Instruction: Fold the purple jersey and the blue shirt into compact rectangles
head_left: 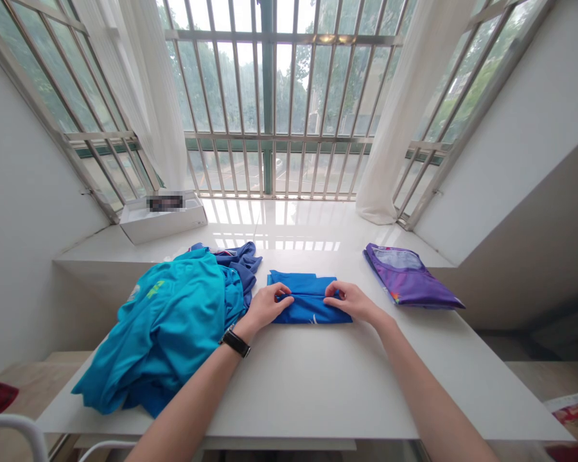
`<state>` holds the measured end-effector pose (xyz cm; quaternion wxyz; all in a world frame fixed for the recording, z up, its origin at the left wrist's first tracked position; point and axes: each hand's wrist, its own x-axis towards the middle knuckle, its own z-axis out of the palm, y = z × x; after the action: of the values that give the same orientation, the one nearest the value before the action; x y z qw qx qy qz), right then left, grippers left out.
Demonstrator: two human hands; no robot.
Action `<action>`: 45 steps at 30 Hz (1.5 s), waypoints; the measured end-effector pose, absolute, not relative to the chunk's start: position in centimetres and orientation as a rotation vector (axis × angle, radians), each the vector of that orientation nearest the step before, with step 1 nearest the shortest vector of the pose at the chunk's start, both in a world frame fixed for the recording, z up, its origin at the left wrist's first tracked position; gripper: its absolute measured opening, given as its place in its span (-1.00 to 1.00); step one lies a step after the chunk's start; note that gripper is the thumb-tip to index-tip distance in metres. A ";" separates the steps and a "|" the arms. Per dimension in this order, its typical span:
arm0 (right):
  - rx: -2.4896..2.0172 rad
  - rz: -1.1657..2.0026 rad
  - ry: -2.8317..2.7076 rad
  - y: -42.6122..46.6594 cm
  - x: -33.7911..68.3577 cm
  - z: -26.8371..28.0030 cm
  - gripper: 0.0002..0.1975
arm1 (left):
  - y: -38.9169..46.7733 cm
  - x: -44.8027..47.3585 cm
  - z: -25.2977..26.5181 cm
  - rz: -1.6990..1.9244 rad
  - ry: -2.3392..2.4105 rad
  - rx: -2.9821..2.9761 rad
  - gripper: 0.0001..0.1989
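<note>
A blue garment (pixel 313 308), folded into a flat rectangle with a small white mark near its front edge, lies on the white table (pixel 327 385). At its left side my left hand (pixel 268 304) pinches the cloth between thumb and fingers; a black watch (pixel 236 341) is on that wrist. My right hand (pixel 350 300) pinches the same garment near its right end. A crease runs across the cloth between both hands. To the left lies a loose heap with a teal shirt (pixel 183 314) on top and a darker blue garment (pixel 243 263) behind it.
A folded purple garment (pixel 414 279) lies at the table's right. Behind the table is a glossy window sill (pixel 289 221) with a white box (pixel 166 221) at its left. White curtains (pixel 390 122) hang before barred windows. A white curved chair frame (pixel 19 423) stands at lower left.
</note>
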<state>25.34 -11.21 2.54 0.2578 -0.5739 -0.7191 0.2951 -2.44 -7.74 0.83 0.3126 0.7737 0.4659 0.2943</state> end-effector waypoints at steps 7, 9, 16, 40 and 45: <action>-1.553 0.854 -1.971 -11.0 25.6 2.2 -0.71 | -7.3 -2.5 0.7 0.765 1.209 2.070 -0.76; -1.556 0.842 -1.978 -11.0 25.8 2.2 -0.67 | -7.3 -2.5 0.7 0.756 1.227 2.074 -0.74; -1.575 0.775 -2.031 -10.9 25.8 2.2 -0.57 | -7.9 -2.1 0.9 0.715 1.374 2.182 -0.74; -1.497 0.718 -2.062 -10.9 25.5 2.2 -0.71 | -7.6 -2.4 0.6 0.722 1.261 2.213 -0.76; -1.557 0.655 -2.051 -10.7 25.9 2.0 -0.61 | -7.5 -2.4 0.5 0.733 1.287 2.220 -0.73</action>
<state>25.88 -10.72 1.96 0.2398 -0.5688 -0.7495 0.2392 -2.41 -7.55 0.53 0.2341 0.8087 0.4690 0.2670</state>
